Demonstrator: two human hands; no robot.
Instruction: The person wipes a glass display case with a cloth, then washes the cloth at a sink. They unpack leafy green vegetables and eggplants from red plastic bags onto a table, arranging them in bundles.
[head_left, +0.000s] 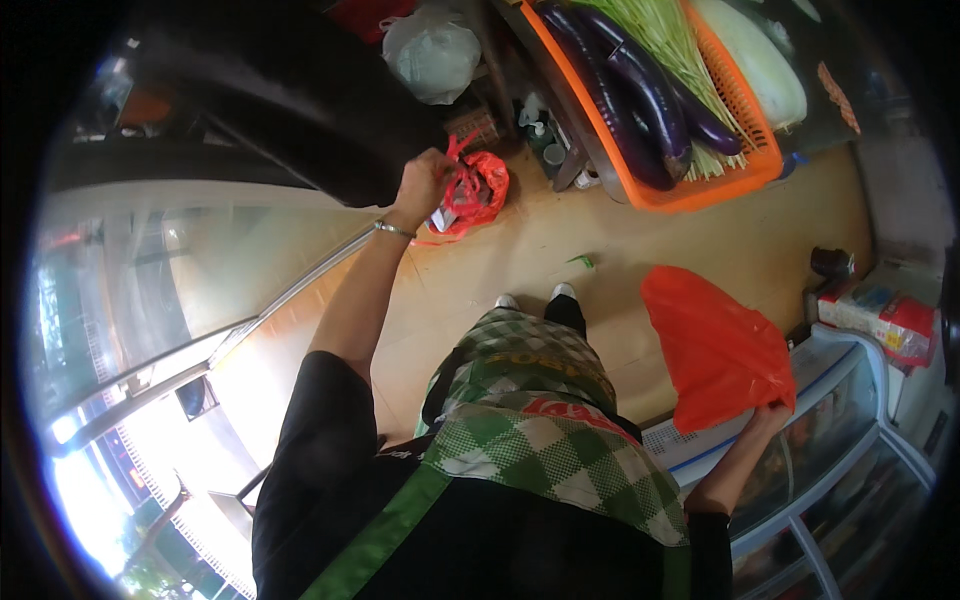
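My left hand (429, 180), with a bracelet at its wrist, is closed on the gathered top of a red plastic bag (491, 180) at upper centre; something whitish shows inside the bag. My right hand (772, 417), at lower right, grips one end of another red plastic bag (712, 345). That bag is spread out above the floor, and its contents, if any, cannot be seen. Between the two bags a green scrap (582, 261) lies on the tiled floor. I wear a green checked apron (525, 435).
An orange plastic basket (765, 169) holds eggplants (645, 90) and thin green stalks, with a large pale gourd (757, 64) beside it. A white plastic bag (433, 56) is at the top. A glass-topped chest freezer (832, 420) stands at right, a glass door (225, 247) at left.
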